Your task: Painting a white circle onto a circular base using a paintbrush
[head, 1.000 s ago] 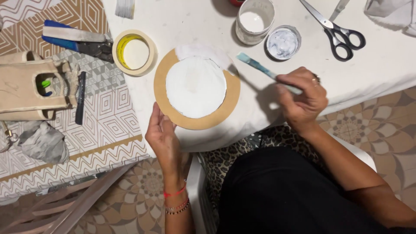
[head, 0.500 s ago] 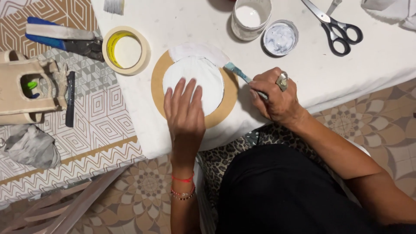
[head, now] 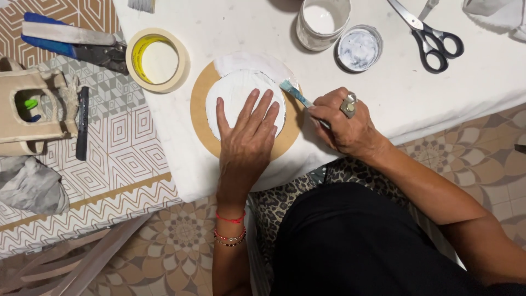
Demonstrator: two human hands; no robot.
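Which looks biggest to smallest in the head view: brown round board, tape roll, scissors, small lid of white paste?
1. brown round board, clearly largest.
2. scissors and tape roll: about alike, the scissors longer but thin and cut off at the top edge, so unranked.
3. small lid of white paste, smallest.

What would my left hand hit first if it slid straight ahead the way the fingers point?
Probably the white jar: the left hand, flat on the white paper circle, points up-right toward it across bare tablecloth.

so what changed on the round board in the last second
The left hand moved from the tan round board's near edge up onto its white paper circle, pressing flat. The right hand carried the blue-handled brush left to the circle's edge. Tape roll, scissors and jar stayed put.
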